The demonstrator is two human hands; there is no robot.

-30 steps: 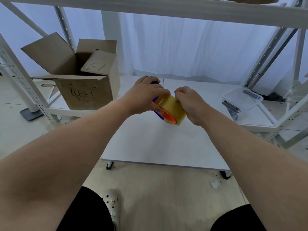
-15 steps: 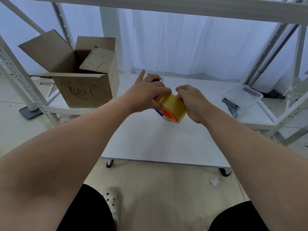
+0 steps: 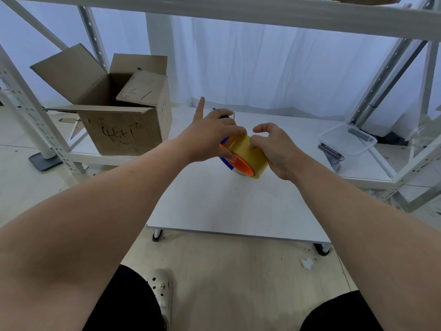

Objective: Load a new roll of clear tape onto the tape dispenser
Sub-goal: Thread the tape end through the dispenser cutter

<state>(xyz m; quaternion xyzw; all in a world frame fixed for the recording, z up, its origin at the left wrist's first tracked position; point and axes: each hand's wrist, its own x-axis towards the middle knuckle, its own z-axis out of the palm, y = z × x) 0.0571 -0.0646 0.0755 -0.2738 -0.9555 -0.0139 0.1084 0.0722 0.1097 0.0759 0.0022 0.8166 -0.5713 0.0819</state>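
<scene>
A roll of yellowish clear tape (image 3: pixel 248 151) with an orange core sits on a blue tape dispenser (image 3: pixel 224 161), held above the low white table (image 3: pixel 229 206). My left hand (image 3: pixel 212 137) grips the dispenser and the roll's left side, with its index finger pointing up and away. Most of the dispenser is hidden under this hand; its dark top end (image 3: pixel 222 115) shows behind the fingers. My right hand (image 3: pixel 274 149) lies against the roll's right side, thumb on the tape surface, fingers curled above it.
An open cardboard box (image 3: pixel 124 115) stands on the rack's low shelf at the left. A clear plastic tray (image 3: pixel 348 142) and a metal part (image 3: pixel 330 151) lie on the shelf at the right. White rack posts flank both sides. A shoe (image 3: pixel 162 290) is below.
My left index finger has straightened and lifted away from the dispenser. My right hand's fingers have loosened from the roll's top, with the thumb now on the tape surface.
</scene>
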